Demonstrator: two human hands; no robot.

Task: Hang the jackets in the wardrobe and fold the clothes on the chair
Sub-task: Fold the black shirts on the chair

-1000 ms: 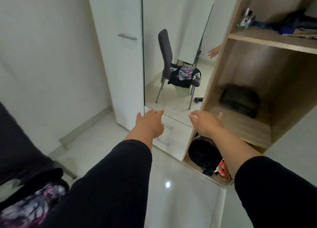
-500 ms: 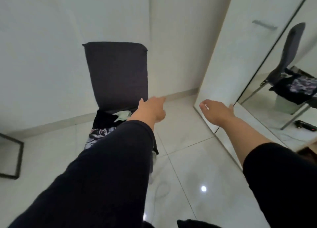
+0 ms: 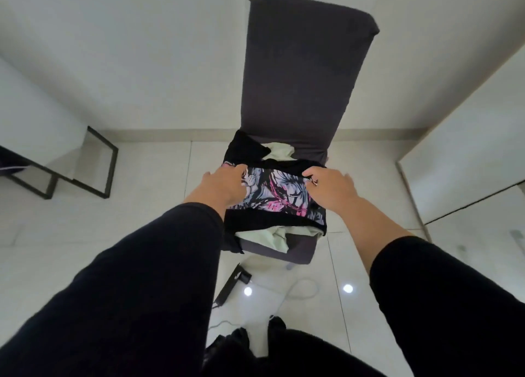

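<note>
A dark grey chair point(image 3: 301, 72) stands against the white wall, with a heap of clothes on its seat. On top lies a black garment with a pink and white floral print point(image 3: 279, 199). A pale green garment point(image 3: 277, 239) shows beneath it at the front and back. My left hand point(image 3: 224, 185) rests on the left side of the floral garment, fingers bent onto the cloth. My right hand point(image 3: 331, 187) pinches its upper right edge. Both sleeves are black.
A black metal frame point(image 3: 98, 168) stands on the tiled floor at the left. A white wardrobe door point(image 3: 466, 172) is at the right. A black device with a white cable point(image 3: 233, 284) lies on the floor in front of the chair. Dark cloth lies at my feet.
My view swung from the wardrobe to the chair. Both hands went from reaching in the air, empty, down onto the floral garment on the seat.
</note>
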